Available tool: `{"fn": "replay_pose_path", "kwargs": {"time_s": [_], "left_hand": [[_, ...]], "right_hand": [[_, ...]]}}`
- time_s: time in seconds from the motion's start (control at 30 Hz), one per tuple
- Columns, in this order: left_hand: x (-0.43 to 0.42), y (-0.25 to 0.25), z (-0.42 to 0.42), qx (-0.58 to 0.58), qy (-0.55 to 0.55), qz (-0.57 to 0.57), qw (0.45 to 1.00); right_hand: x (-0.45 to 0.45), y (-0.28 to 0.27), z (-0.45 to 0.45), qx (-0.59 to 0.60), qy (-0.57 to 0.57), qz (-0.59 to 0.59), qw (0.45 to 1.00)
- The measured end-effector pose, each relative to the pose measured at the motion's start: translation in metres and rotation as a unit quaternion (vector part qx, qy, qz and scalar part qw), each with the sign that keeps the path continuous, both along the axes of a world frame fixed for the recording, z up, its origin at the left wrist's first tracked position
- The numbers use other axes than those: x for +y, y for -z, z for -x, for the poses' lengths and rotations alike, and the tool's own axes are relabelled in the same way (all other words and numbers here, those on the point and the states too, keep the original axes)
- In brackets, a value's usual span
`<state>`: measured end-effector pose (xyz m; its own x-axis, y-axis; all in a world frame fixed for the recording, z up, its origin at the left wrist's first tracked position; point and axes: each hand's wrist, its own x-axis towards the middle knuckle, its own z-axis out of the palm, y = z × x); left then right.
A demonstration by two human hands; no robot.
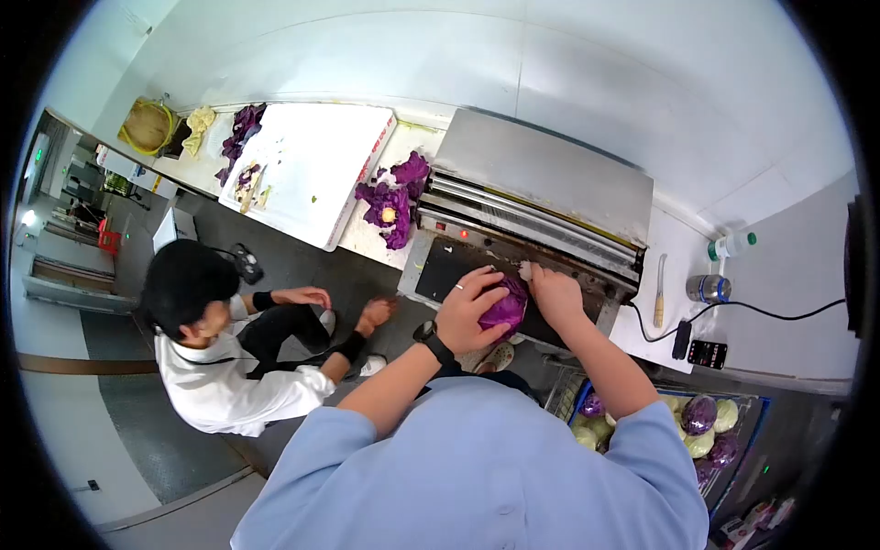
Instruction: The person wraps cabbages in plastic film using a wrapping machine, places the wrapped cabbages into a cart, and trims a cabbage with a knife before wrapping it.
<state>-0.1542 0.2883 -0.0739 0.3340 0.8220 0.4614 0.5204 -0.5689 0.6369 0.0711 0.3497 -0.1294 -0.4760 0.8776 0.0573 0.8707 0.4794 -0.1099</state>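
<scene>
A purple cabbage rests on the dark front plate of a metal wrapping machine. My left hand, with a ring and a black watch at the wrist, is wrapped over the cabbage's left side. Just right of the cabbage, my right hand has its fingers closed on a small whitish, clear piece, perhaps film. Loose purple leaves lie on the counter left of the machine. A red light glows on the machine's front.
A co-worker in a white shirt sits at left, hands near the counter edge. A white tray stands back left. At right are a knife, phone, cable, metal tin and bottle. A cabbage crate stands below right.
</scene>
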Motion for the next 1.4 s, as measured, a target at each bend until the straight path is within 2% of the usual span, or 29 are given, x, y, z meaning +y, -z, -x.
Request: {"fn": "replay_pose_path", "kwargs": {"time_s": [0.27, 0.37, 0.4, 0.5, 0.57, 0.63, 0.73, 0.83, 0.87, 0.9, 0.97, 1.03, 1.07, 1.1, 1.17, 1.23, 1.27, 1.3, 1.4], "left_hand": [[-0.001, -0.001, 0.008, -0.023, 0.015, -0.003, 1.000], [-0.002, -0.001, 0.011, -0.025, 0.012, -0.009, 1.000], [-0.002, -0.003, 0.013, -0.028, 0.012, -0.009, 0.999], [-0.002, 0.002, 0.016, -0.038, 0.017, -0.013, 0.999], [-0.001, 0.004, 0.017, -0.041, 0.025, -0.016, 0.999], [0.001, 0.005, 0.018, -0.040, 0.029, -0.017, 0.999], [0.004, 0.004, 0.016, -0.030, 0.031, -0.012, 0.999], [0.006, 0.002, 0.016, -0.021, 0.035, 0.000, 0.999], [0.009, 0.002, 0.015, -0.020, 0.039, 0.007, 0.999], [0.012, 0.002, 0.013, -0.018, 0.045, 0.015, 0.999], [0.020, -0.002, 0.011, -0.030, 0.066, 0.071, 0.995], [0.029, 0.002, 0.005, -0.041, 0.058, 0.116, 0.991], [0.032, 0.001, 0.005, -0.076, 0.071, 0.096, 0.990], [0.036, -0.004, 0.006, -0.119, 0.095, 0.108, 0.982], [0.043, 0.000, 0.010, -0.256, 0.131, 0.181, 0.940], [0.046, 0.013, 0.027, -0.278, 0.092, 0.242, 0.925], [0.041, 0.027, 0.034, -0.271, 0.031, 0.287, 0.918], [0.039, 0.040, 0.043, -0.210, -0.010, 0.330, 0.920], [0.030, 0.053, 0.046, -0.194, 0.044, 0.436, 0.878]], "right_hand": [[0.007, -0.016, -0.014, -0.039, -0.025, 0.047, 0.998], [0.003, -0.077, -0.007, 0.025, 0.038, 0.141, 0.989], [0.006, -0.096, -0.004, 0.070, 0.017, 0.179, 0.981], [0.036, -0.144, 0.042, 0.162, 0.039, 0.349, 0.922], [0.067, -0.132, 0.072, 0.232, -0.008, 0.342, 0.910], [0.097, -0.130, 0.108, 0.278, 0.037, 0.402, 0.872], [0.100, -0.153, 0.149, 0.490, 0.160, 0.453, 0.727], [0.070, -0.168, 0.125, 0.432, 0.099, 0.347, 0.827], [0.058, -0.154, 0.104, 0.358, 0.034, 0.249, 0.900], [0.035, -0.166, 0.090, 0.333, 0.059, 0.263, 0.904], [-0.012, -0.147, 0.059, 0.391, 0.097, 0.216, 0.890], [-0.053, -0.126, 0.046, 0.352, 0.073, 0.122, 0.925], [-0.067, -0.110, 0.044, 0.357, 0.083, 0.181, 0.913], [-0.082, -0.096, 0.049, 0.307, 0.103, 0.153, 0.934], [-0.091, -0.094, 0.063, 0.275, 0.174, 0.135, 0.936], [-0.094, -0.083, 0.066, 0.306, 0.234, 0.101, 0.917], [-0.096, -0.076, 0.064, 0.322, 0.253, 0.093, 0.908], [-0.098, -0.070, 0.063, 0.337, 0.272, 0.087, 0.897], [-0.104, -0.051, 0.051, 0.441, 0.354, 0.082, 0.821]]}}
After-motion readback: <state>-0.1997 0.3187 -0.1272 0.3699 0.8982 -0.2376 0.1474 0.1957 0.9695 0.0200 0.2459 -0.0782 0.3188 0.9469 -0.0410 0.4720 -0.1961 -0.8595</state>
